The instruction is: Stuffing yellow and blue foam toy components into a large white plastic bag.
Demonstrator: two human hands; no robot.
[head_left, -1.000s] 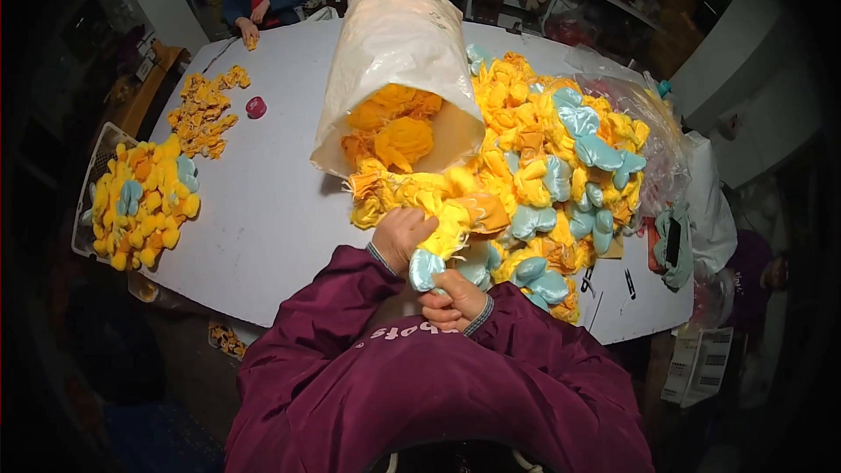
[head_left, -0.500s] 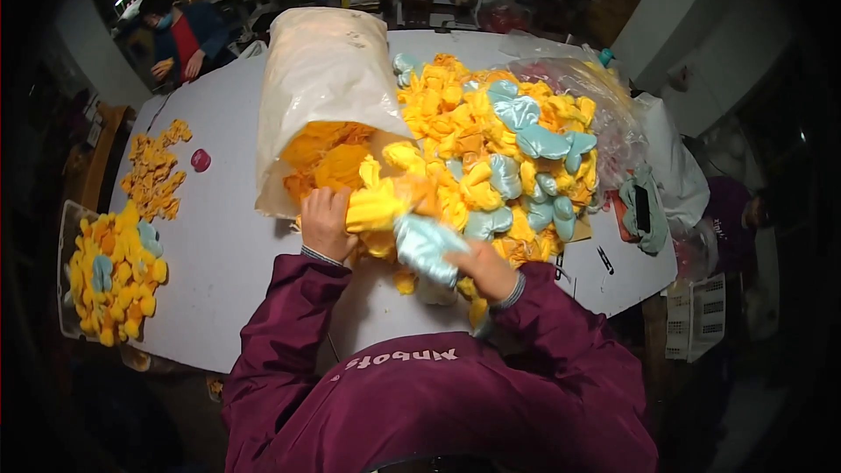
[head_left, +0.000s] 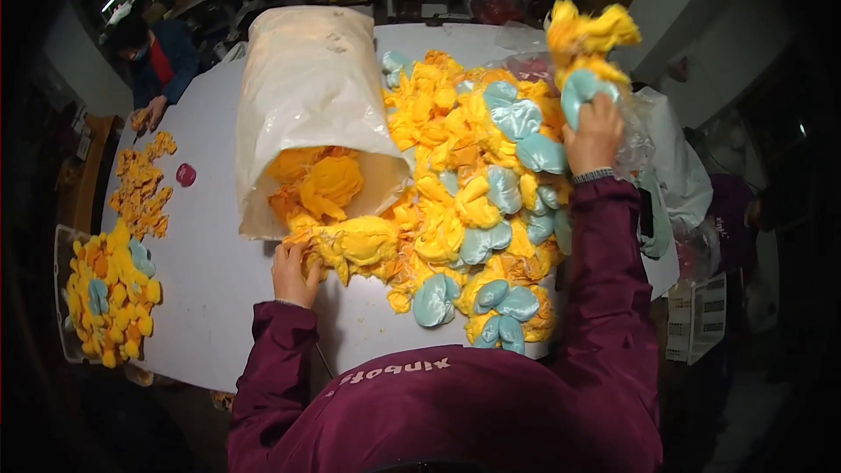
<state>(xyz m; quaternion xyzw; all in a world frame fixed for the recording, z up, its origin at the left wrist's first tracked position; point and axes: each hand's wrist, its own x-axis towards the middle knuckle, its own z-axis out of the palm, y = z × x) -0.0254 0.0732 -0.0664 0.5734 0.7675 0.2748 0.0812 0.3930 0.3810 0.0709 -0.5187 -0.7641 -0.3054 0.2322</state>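
My right hand (head_left: 597,133) is raised over the far right of the heap, closed on a yellow plush piece (head_left: 585,48) by its light-blue satin part. The yellow end of that piece sticks up, slightly blurred. Just below the mouth of a big white sack (head_left: 311,79), the fingers of my left hand (head_left: 296,274) are curled on the edge of an orange-yellow plush piece (head_left: 357,241). More orange and yellow pieces (head_left: 335,180) lie inside the sack, which rests on its side. To its right spreads a large heap of yellow and light-blue plush pieces (head_left: 438,210).
At the left edge stands a bin (head_left: 63,298) full of similar pieces. Near it lie a small orange pile (head_left: 140,188) and a pink round object (head_left: 186,175). A co-worker (head_left: 158,61) sits at the far left. Clear plastic (head_left: 638,136) and white sheeting (head_left: 674,158) lie on the right.
My right hand has swung up and to the far right with a blue-and-yellow piece. My left hand has drawn slightly left and down. The co-worker's hand has come to the small orange pile.
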